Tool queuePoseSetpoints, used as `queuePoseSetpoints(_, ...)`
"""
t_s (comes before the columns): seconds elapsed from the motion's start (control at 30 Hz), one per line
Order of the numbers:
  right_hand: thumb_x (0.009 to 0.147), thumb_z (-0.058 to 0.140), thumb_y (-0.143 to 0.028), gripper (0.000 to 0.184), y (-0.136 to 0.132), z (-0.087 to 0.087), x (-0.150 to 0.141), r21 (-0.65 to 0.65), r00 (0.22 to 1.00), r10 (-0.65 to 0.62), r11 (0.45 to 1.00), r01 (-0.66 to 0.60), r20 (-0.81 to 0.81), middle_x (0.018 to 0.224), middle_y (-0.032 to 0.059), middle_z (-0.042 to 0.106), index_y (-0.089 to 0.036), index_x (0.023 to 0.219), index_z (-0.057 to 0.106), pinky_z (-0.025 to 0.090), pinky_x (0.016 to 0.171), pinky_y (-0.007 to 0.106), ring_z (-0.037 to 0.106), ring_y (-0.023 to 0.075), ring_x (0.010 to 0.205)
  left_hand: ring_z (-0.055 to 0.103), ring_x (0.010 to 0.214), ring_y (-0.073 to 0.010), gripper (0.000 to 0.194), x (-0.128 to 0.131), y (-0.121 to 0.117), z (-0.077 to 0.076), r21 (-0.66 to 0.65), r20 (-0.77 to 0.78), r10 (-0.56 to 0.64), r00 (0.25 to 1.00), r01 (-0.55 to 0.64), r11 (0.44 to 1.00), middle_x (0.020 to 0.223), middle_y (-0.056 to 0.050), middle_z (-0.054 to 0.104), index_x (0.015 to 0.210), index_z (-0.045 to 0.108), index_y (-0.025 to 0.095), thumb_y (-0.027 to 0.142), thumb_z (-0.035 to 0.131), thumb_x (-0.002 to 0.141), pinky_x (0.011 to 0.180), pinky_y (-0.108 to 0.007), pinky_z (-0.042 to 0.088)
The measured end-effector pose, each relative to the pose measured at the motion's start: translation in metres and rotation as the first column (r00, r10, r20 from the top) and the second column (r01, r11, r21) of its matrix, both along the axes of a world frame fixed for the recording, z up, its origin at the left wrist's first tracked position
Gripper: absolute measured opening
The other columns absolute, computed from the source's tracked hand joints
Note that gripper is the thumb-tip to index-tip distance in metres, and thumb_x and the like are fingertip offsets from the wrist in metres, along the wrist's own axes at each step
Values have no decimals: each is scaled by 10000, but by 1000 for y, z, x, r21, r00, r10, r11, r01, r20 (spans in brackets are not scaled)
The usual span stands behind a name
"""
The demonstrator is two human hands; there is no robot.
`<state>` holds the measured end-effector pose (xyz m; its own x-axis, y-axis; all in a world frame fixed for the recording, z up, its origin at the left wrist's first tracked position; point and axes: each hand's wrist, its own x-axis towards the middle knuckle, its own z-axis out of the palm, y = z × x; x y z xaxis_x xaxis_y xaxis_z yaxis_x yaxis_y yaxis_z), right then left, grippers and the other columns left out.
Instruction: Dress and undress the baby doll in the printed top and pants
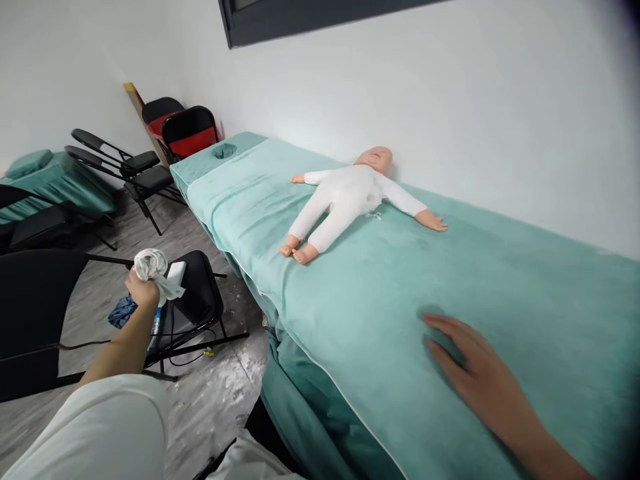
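My left hand [143, 287] is stretched out over the seat of a black folding chair [205, 287], its fingers closed around a rolled white cloth [151, 265]. A loose end of the cloth, with faint coloured marks, hangs to the right. My right hand [463, 363] is just above or on the green sheet of the massage bed [350, 333], fingers extended and nothing in them; its edges are slightly blurred. Farther back on the bed a baby doll [345, 190] in a white bodysuit lies on its back, arms spread, head toward the wall.
On the chair seat are a white box-like item [177, 273], a dark blue bundle [121, 311] and a black cable [171, 333]. More folding chairs [193, 130] stand at the back left, near another green-covered bed [60, 183]. A white wall [500, 100] borders the bed.
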<state>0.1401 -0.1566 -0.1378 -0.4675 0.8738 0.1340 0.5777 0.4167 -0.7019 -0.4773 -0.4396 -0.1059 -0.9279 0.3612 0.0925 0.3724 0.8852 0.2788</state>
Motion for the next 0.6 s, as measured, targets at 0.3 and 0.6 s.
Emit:
queuePoseSetpoints(0.3,932,510,-563,361,-3,-4,1,77,999,22,997,-25,38,1335,89,675,-313,1148,657,461,1158,657,615,377,1283,347,1528,-369,755,-3,-45,-87,-241,132,-101,986,131,962,1662,-187,363,1582,395,192,101,514,842,1204,-530,313)
queuePoseSetpoints(0.6,978,484,-517,367,-6,-2,2,116,997,41,992,-49,73,1365,76,668,-278,1183,673,491,1135,579,614,331,1301,216,1595,-387,813,-28,-56,-129,-412,89,-172,981,194,891,1741,-206,180,1670,198,187,137,467,905,1217,-621,258)
